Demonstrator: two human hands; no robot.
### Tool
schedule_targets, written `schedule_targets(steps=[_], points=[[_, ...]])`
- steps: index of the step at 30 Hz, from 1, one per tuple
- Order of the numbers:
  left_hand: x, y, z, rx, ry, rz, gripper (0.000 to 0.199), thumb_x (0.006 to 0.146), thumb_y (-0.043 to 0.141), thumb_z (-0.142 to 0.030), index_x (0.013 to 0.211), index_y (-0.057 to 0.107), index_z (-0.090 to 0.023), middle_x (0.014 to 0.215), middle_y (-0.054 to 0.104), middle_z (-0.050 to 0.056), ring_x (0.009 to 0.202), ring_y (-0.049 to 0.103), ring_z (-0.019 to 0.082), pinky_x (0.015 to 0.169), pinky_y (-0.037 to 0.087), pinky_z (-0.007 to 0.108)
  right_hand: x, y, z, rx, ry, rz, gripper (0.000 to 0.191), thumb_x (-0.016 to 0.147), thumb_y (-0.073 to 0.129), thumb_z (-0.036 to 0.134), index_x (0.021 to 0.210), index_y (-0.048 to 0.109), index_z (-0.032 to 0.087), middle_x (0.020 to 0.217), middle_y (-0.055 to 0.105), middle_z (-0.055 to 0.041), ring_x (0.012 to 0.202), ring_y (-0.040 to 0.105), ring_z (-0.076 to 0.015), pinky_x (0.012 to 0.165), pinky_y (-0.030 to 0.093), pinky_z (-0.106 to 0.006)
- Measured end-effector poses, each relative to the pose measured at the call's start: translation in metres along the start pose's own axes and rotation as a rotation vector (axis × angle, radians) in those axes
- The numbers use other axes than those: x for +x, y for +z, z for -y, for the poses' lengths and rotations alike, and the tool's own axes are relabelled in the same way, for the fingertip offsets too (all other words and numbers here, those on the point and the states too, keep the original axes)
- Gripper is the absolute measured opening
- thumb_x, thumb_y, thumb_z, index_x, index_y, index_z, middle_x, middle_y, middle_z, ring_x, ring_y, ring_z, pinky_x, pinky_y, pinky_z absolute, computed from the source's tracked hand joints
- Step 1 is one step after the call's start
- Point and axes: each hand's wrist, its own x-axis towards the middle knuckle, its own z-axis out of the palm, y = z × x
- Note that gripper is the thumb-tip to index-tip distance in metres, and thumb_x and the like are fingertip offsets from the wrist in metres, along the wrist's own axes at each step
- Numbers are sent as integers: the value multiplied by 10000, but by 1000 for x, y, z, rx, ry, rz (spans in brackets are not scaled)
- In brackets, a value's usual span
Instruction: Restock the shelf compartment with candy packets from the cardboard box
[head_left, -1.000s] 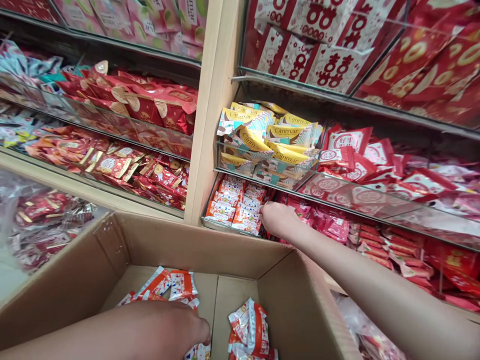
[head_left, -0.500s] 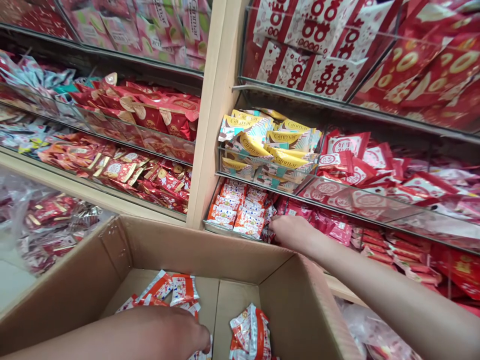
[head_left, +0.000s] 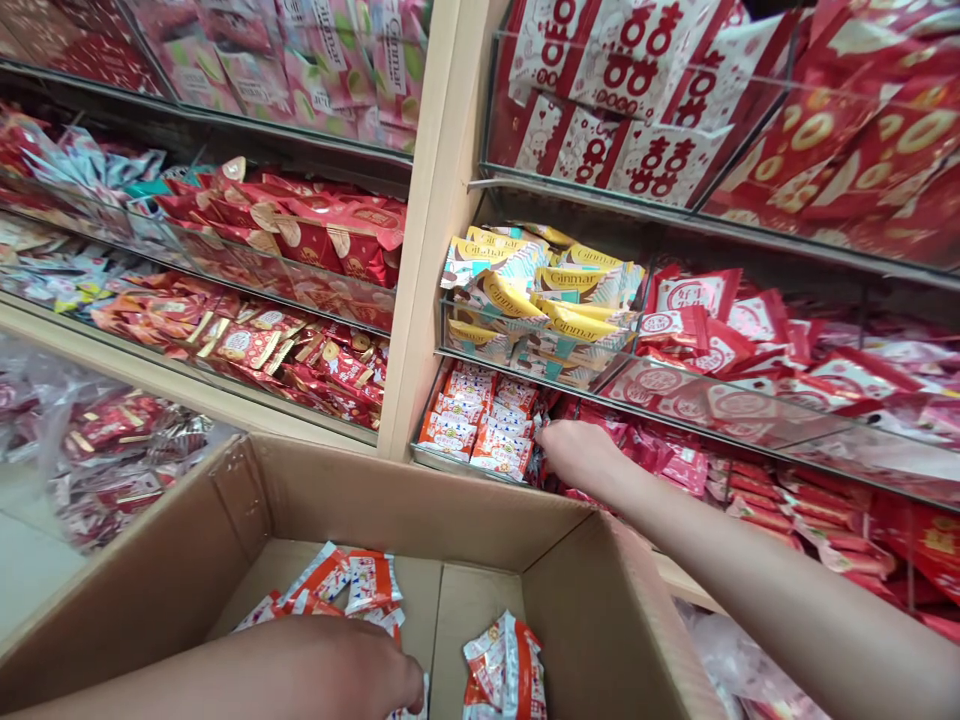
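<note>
My left hand (head_left: pixel 367 665) is down inside the cardboard box (head_left: pixel 420 492), fingers curled over a small orange-and-white snack packet (head_left: pixel 414 700) whose edge shows beneath the fingertips. More packets of the same kind (head_left: pixel 373 580) lie just beyond it, and another small pile (head_left: pixel 504 668) lies to its right. My right hand (head_left: pixel 576 450) reaches over the box's right side into the lowest shelf. Its fingers are closed at the right edge of stacked orange-and-white packets (head_left: pixel 501 448); what they grip is hidden.
Yellow Ginmar packets (head_left: pixel 581 285) fill the clear bin above my right hand. Red-and-white packets (head_left: pixel 694 315) sit farther right. A wooden upright (head_left: pixel 420 240) divides the shelves. A plastic bag of red packets (head_left: pixel 112 460) stands left of the box, another clear bag (head_left: pixel 739 650) at right.
The view has shifted slightly, so everything sits a little lower and to the right. Both hands keep nearly the same places, the right at the shelf packets, the left in the box.
</note>
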Motion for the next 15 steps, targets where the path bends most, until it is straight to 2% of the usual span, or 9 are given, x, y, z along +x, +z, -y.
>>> schedule_targets(steps=[6, 11, 15], points=[[-5, -5, -3, -16, 41, -31, 431, 677, 541, -241, 1099, 626, -248, 917, 697, 169, 770, 649, 388, 619, 498, 502, -5, 1, 1, 2, -83, 34, 294, 775, 395, 54, 848, 675, 104, 872, 666, -150, 801, 645, -253, 644, 494, -302], [1, -2, 2, -19, 70, -29, 434, 671, 547, -227, 1097, 630, -229, 979, 676, 201, 832, 629, 425, 623, 489, 533, -7, -8, -12, 29, -130, 18, 261, 762, 435, 77, 806, 681, 151, 882, 670, -110, 830, 633, -228, 655, 474, -270], [4, 0, 4, -3, 81, -42, 441, 663, 539, -210, 1094, 632, -223, 929, 688, 206, 767, 640, 436, 574, 487, 540, -6, -11, -22, 82, -151, 5, 250, 753, 457, 92, 818, 681, 183, 882, 675, -87, 838, 628, -209, 668, 457, -251]])
